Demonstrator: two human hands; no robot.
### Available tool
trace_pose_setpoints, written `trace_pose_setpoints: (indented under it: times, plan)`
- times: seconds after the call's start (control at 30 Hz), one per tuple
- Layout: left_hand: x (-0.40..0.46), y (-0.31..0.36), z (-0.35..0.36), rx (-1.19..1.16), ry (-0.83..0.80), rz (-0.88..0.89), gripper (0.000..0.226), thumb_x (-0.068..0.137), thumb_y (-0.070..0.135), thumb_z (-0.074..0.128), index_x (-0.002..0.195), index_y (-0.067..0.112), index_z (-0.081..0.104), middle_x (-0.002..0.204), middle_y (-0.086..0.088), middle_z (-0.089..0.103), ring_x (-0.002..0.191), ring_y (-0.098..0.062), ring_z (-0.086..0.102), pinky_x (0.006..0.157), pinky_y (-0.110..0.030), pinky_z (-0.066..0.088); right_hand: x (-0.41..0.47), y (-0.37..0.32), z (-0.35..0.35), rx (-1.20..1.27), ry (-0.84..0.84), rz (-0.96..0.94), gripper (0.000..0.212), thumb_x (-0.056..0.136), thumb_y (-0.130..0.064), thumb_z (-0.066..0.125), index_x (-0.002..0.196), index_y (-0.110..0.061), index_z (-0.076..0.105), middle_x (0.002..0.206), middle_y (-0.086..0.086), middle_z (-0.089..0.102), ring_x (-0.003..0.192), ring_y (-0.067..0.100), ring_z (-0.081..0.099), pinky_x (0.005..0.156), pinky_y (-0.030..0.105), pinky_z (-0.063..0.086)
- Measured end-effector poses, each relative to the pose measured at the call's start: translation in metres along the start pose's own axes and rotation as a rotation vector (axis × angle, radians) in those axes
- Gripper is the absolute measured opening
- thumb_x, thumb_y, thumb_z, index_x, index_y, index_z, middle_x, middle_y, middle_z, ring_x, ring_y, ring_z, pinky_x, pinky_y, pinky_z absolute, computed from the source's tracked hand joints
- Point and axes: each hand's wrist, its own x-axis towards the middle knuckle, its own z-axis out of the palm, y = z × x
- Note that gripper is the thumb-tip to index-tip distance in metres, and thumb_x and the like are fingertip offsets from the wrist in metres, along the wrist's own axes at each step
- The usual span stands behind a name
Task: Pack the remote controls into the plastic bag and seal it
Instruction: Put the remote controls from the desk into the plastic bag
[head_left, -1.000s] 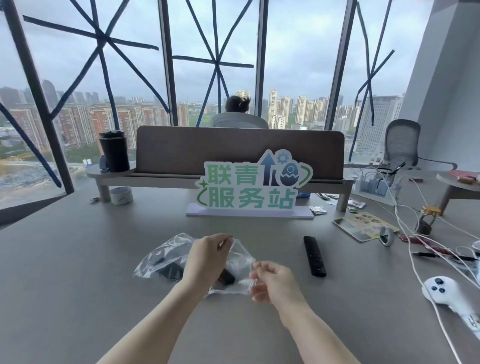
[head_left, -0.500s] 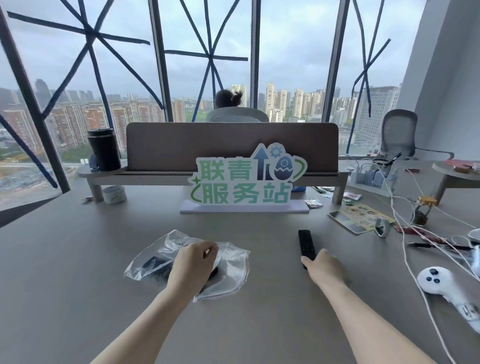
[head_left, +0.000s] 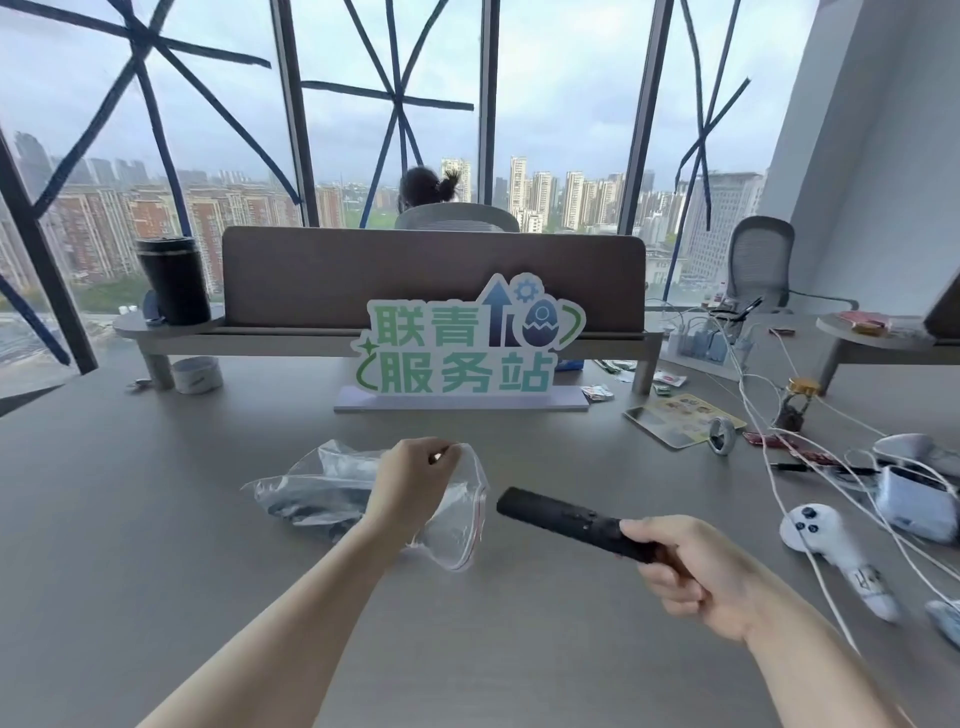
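Fingers (head_left: 655, 538) of right hand (head_left: 696, 571) gripping black remote (head_left: 576, 521) above worktop (head_left: 156, 545) middle; left hand (head_left: 410, 480) pinching plastic bag (head_left: 332, 486) mouth open; dark items showing inside, insertion and sealing pending

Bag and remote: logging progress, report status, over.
Left hand pinching the plastic bag mouth open. Right hand gripping black remote, tip aimed at the opening, not yet inside. Path clear.

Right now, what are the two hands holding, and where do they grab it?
Right hand grips the black remote by its near end. Left hand pinches the plastic bag at its open rim.
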Motion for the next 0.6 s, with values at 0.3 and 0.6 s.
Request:
trace_pose_setpoints:
  times: [0.3,0.6]
  plan:
    - [-0.023,-0.008,-0.012,-0.001,-0.02,0.006,0.02,0.087,0.032,0.058,0.084,0.023,0.075,0.06,0.007,0.067,0.057,-0.008,0.057,0.06,-0.026,0.044,0.06,0.009,0.115,-0.107,0.146,-0.195,0.017,0.092,-0.013,0.058,0.087,-0.004,0.071,0.06,0.003,0.066,0.033,0.01,0.035,0.034,0.02,0.024]
    - [-0.033,-0.013,-0.024,0.175,-0.091,0.023,0.02,0.085,0.031,0.059,0.097,0.026,0.074,0.071,0.009,0.065,0.067,-0.008,0.058,0.054,-0.006,0.033,0.094,-0.002,0.114,-0.545,0.228,-0.368,0.045,0.082,-0.041,0.061,0.125,-0.043,0.047,0.077,-0.002,0.058,0.072,0.019,0.058,0.07,0.035,0.051]
